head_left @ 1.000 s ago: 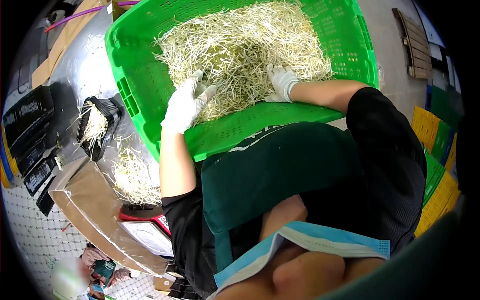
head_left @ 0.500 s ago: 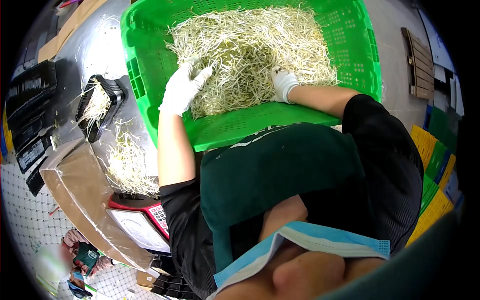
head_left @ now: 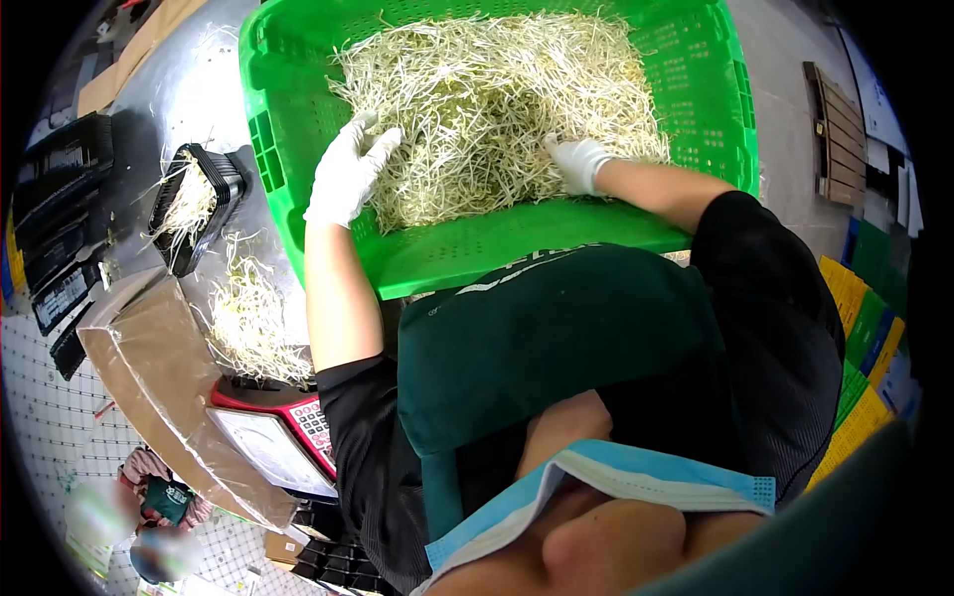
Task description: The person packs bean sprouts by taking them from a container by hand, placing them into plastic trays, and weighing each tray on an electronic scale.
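Observation:
Pale bean sprouts [head_left: 477, 94] fill a green perforated plastic crate [head_left: 397, 268] in front of me. My left hand [head_left: 343, 179], in a white glove, is at the left side of the sprouts. Its thumb stands apart from the fingers and it holds nothing that I can see; some fingertips are partly hidden at the sprouts' edge. Also gloved, my right hand [head_left: 579, 164] rests against the sprouts on the near right side, its fingers stretched out and partly buried. A hollow shows in the sprouts between both hands.
Left of the crate are a stack of black trays [head_left: 234, 179] with sprouts in the top one, a loose sprout pile [head_left: 248, 323] and a red scale [head_left: 308, 422] beside a cardboard box [head_left: 149, 343]. A co-worker [head_left: 164, 497] is at lower left. A wooden pallet [head_left: 838, 134] lies at right.
My left hand has drawn back slightly left and down from the sprouts. My right hand has shifted a little to the right, its fingers now straighter.

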Demonstrator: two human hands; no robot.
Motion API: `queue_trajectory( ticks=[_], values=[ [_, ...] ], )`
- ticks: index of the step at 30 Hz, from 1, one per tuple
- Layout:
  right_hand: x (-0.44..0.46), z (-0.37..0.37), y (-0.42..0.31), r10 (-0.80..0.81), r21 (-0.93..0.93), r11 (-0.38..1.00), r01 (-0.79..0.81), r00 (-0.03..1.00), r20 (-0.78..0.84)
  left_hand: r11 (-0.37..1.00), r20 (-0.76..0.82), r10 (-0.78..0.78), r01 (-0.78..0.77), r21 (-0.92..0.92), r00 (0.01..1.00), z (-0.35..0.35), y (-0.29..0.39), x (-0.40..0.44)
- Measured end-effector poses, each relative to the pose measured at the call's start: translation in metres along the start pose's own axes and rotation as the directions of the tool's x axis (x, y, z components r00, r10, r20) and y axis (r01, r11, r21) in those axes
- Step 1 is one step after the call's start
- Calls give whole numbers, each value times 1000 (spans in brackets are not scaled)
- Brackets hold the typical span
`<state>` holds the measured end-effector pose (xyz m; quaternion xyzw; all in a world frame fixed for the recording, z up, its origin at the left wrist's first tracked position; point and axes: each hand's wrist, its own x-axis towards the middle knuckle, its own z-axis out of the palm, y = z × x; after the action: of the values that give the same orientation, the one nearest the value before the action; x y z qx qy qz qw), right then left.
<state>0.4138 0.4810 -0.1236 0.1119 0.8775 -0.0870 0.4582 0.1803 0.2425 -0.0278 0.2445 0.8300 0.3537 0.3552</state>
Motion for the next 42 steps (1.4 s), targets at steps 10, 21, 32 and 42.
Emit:
queue_trajectory(
  ticks=[10, 21, 32, 42],
  values=[
    [-7, -62, 8, -409, 293, 833, 469, 879, -246, 1000, 26, 26, -26, 9, 999, 3, 11, -3],
    [-44, -36, 54, -186, 184, 946, 268, 911, -367, 487, 516, 162, -523, 700, 841, 123, 78, 8],
    [-28, -45, 73, -248, 461, 827, 322, 945, -215, 699, 530, 147, -466, 542, 835, 154, 49, 57],
    [75, -127, 115, -188, 661, 672, 334, 940, -284, 960, 453, -10, 135, -245, 891, 22, -9, 89]
  ],
)
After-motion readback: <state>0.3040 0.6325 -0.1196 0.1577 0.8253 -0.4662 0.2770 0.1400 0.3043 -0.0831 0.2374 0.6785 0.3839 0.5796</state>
